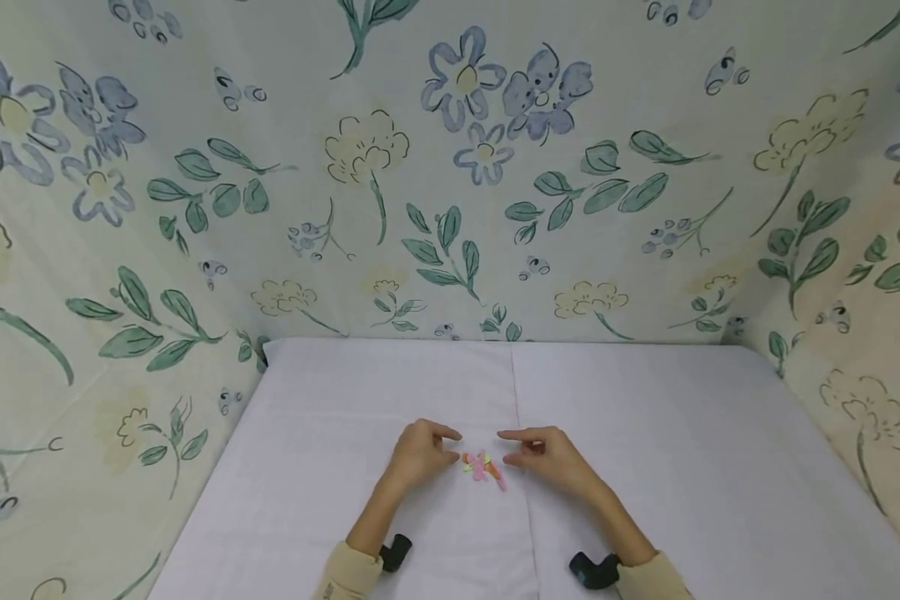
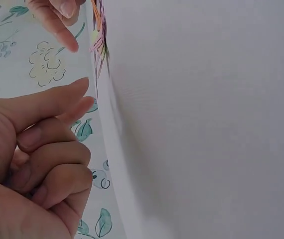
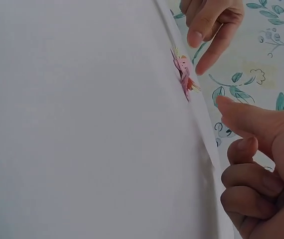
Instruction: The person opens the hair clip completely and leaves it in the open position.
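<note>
A small heap of flat, thin pieces (image 1: 482, 467) in pink, orange and yellow lies on the white cloth between the two hands. In the right wrist view the pieces (image 3: 184, 72) stick up in several directions from the cloth. Just left of the heap is my left hand (image 1: 422, 454), its index finger and thumb pointing inward with a gap between the tips. My right hand (image 1: 553, 457) mirrors it on the other side, index finger and thumb apart. On both hands the remaining fingers are bent toward the palm. Neither hand holds anything.
White cloth (image 1: 330, 450) covers the table, with a crease running front to back near the middle. Floral fabric (image 1: 450, 250) hangs behind and at both sides. A black device sits at the left wrist (image 1: 396, 552) and another at the right wrist (image 1: 594, 571).
</note>
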Demonstrator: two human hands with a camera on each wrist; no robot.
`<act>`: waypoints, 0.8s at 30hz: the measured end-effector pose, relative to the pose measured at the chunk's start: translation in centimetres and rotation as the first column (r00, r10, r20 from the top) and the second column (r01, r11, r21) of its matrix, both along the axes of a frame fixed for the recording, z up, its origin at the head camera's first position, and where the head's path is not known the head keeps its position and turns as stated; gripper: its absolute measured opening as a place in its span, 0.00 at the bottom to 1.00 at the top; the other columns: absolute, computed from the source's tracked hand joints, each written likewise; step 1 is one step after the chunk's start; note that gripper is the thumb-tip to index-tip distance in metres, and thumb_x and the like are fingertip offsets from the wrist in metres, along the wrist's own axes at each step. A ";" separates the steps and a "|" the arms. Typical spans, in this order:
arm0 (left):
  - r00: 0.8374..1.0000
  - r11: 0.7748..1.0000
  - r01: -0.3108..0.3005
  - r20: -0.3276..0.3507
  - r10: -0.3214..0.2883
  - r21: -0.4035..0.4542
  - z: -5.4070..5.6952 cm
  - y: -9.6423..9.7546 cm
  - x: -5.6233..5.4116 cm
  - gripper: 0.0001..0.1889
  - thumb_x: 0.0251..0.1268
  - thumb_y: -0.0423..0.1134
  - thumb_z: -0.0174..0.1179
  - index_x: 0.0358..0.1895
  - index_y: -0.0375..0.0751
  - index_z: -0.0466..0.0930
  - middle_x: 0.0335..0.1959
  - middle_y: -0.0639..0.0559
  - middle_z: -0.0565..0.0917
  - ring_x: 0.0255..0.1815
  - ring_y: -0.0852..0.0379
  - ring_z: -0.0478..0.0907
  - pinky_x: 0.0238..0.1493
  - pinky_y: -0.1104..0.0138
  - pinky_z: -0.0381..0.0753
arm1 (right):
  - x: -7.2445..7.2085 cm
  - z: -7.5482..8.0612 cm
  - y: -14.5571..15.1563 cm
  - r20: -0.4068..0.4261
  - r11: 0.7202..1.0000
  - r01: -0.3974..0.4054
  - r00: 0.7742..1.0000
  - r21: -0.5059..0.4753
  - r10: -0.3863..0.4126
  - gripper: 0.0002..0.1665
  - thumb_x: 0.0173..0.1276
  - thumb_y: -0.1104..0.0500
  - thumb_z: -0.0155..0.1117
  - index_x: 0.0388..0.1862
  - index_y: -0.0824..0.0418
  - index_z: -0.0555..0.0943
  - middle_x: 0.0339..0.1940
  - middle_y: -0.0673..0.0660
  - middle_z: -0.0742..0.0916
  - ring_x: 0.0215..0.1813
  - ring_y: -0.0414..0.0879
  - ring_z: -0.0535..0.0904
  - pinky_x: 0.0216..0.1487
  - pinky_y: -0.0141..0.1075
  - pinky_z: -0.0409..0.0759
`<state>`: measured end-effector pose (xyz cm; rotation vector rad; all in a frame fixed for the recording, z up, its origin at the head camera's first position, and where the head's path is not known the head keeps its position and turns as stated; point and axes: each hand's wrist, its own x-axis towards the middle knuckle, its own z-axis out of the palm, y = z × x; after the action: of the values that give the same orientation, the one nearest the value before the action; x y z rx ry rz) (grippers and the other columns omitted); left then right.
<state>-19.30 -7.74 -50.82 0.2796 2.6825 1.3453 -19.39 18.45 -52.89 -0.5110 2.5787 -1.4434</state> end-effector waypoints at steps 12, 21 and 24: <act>0.996 0.997 0.079 0.034 -0.079 0.002 -1.0 0.8 -0.9 0.14 0.48 0.29 0.78 0.42 0.38 0.93 0.12 0.60 0.66 0.16 0.65 0.60 0.19 0.73 0.57 | 0.0 -1.2 -1.0 -0.001 0.999 -0.036 0.999 -0.026 0.036 0.18 0.64 0.57 0.77 0.52 0.61 0.90 0.14 0.44 0.63 0.20 0.31 0.55 0.23 0.26 0.58; 0.997 0.997 0.073 0.016 -0.073 -0.023 -1.0 1.5 -1.2 0.11 0.47 0.28 0.77 0.36 0.40 0.93 0.12 0.60 0.68 0.16 0.65 0.61 0.19 0.72 0.59 | 0.0 -1.2 -2.0 0.010 0.998 -0.051 0.999 -0.035 0.052 0.17 0.64 0.57 0.77 0.50 0.63 0.90 0.12 0.43 0.64 0.18 0.31 0.54 0.21 0.25 0.56; 0.997 0.996 0.077 0.007 -0.077 -0.036 -1.1 1.8 -1.2 0.09 0.47 0.27 0.77 0.34 0.41 0.93 0.12 0.61 0.67 0.16 0.66 0.61 0.19 0.73 0.58 | 0.0 -1.1 -2.4 0.005 0.998 -0.056 0.998 -0.024 0.056 0.16 0.64 0.57 0.77 0.49 0.63 0.91 0.12 0.44 0.65 0.17 0.30 0.54 0.21 0.25 0.55</act>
<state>-20.55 -5.97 -51.92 0.3700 2.6592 1.2721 -19.43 16.09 -54.01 -0.5776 2.5245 -1.4575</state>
